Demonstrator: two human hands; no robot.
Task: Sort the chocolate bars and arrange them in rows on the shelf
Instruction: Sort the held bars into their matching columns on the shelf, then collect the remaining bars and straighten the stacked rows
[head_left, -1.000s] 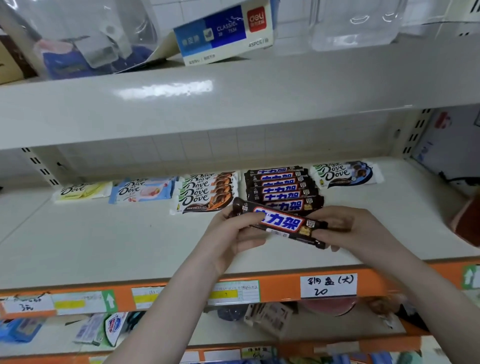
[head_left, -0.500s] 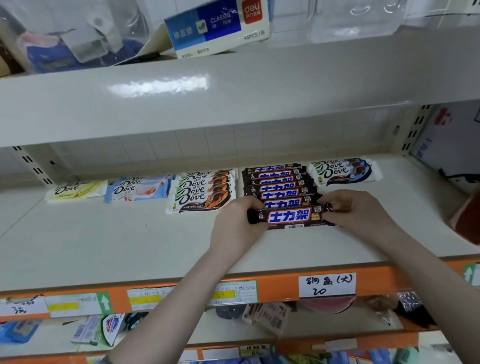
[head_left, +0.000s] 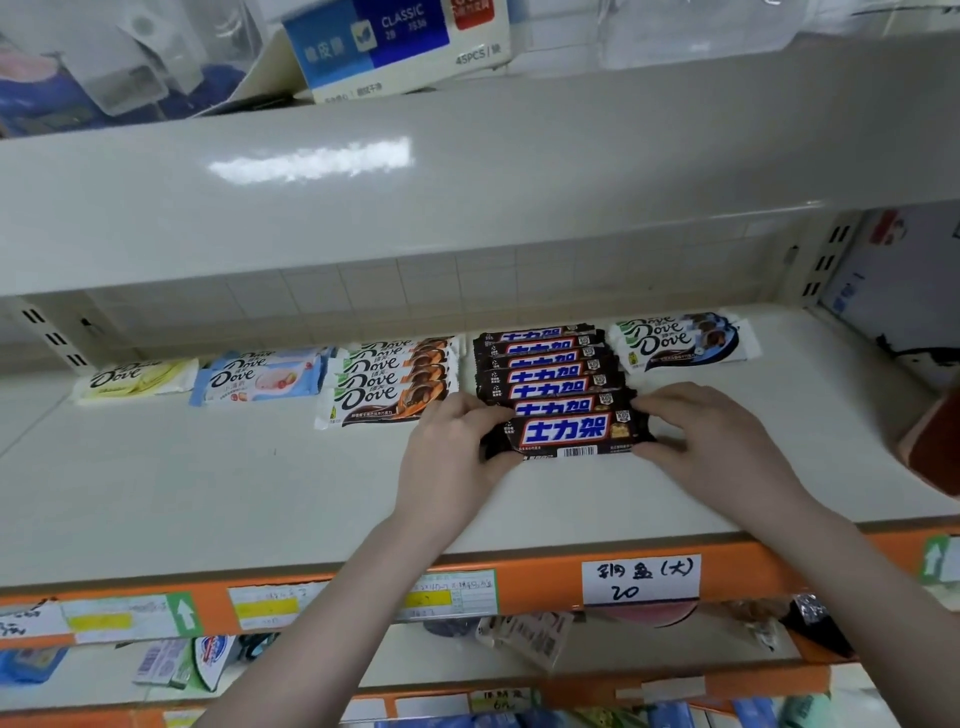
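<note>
A dark brown Snickers bar (head_left: 569, 434) with blue lettering lies flat on the white shelf (head_left: 208, 483), at the front of a row of several overlapping Snickers bars (head_left: 540, 364). My left hand (head_left: 452, 457) pinches its left end and my right hand (head_left: 711, 441) holds its right end. Left of that row lie a stack of orange-brown Dove bars (head_left: 389, 379), a pale blue Dove bar (head_left: 260, 379) and a yellow Dove bar (head_left: 135, 379). Two dark blue Dove bars (head_left: 680, 340) sit to the right.
The shelf above (head_left: 467, 182) overhangs closely and carries a blue and white box (head_left: 395, 41) and clear plastic packs. An orange front rail (head_left: 519, 587) bears price labels. A red-brown object (head_left: 935, 447) sits at the right edge. Lower shelves hold assorted packets.
Both hands carried the Snickers bar from mid-air back and down onto the shelf, levelled it, and set it against the front of the Snickers row.
</note>
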